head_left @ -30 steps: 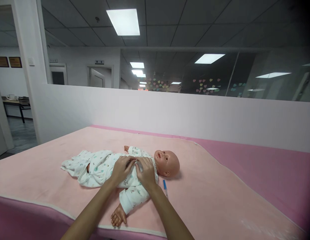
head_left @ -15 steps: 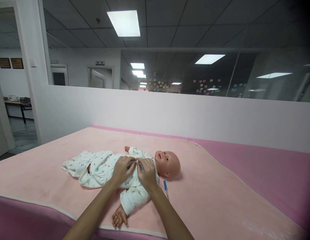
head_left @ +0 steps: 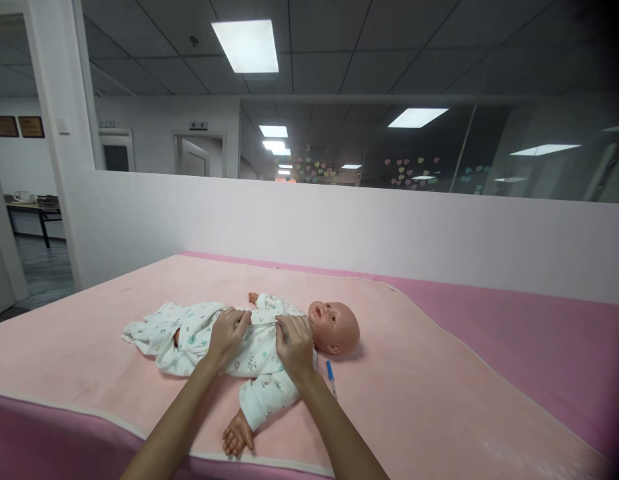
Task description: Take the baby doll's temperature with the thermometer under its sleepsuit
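A baby doll (head_left: 336, 326) lies on its back on a light pink blanket (head_left: 414, 387), head to the right. It wears a white patterned romper (head_left: 199, 333). My left hand (head_left: 228, 335) is closed, pinching the romper's front at the doll's belly. My right hand (head_left: 294, 345) is closed on the romper near the chest, just below the chin. The doll's bare hand (head_left: 236, 437) lies toward me near the blanket's edge.
A blue-capped pen (head_left: 330, 377) lies on the blanket beside the doll's head. The blanket covers a darker pink bed (head_left: 539, 333). A white partition wall (head_left: 389, 227) with glass above stands behind. An open doorway and a desk (head_left: 32, 207) are at the far left.
My left hand has slid left along the romper's front, from the chest toward the belly. My right hand stays near the chest. The doll has not moved.
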Tool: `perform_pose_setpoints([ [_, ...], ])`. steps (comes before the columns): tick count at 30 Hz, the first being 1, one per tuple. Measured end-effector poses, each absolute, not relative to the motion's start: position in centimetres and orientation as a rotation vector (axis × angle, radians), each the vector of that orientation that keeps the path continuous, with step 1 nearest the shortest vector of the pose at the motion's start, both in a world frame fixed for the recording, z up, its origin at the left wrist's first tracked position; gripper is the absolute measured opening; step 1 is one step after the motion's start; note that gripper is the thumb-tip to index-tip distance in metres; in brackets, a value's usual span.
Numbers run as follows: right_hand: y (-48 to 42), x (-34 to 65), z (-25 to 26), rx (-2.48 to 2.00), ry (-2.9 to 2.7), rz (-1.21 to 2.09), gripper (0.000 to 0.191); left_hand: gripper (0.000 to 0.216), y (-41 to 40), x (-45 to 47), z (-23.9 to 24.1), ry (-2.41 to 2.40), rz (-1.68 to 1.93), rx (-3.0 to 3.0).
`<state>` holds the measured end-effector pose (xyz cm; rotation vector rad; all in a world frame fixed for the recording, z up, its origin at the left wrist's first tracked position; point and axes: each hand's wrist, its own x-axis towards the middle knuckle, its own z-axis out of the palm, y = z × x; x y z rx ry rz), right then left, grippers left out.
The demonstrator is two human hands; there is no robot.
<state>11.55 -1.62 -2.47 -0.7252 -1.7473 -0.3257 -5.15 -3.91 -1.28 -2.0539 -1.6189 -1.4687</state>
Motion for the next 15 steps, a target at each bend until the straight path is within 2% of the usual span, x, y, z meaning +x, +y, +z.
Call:
perform_pose_setpoints([
  [6,-1.6,11.5,-2.5,-0.743,-1.758,-0.319,0.014,0.02,-4.5,-5.9,-1.6,-1.544,-1.351,-2.276],
  [15,-1.6,11.6,-2.5,-0.746,-1.755,-0.305,0.014,0.014,-5.2,-5.5,-1.2,-1.507,-1.354,-2.233],
])
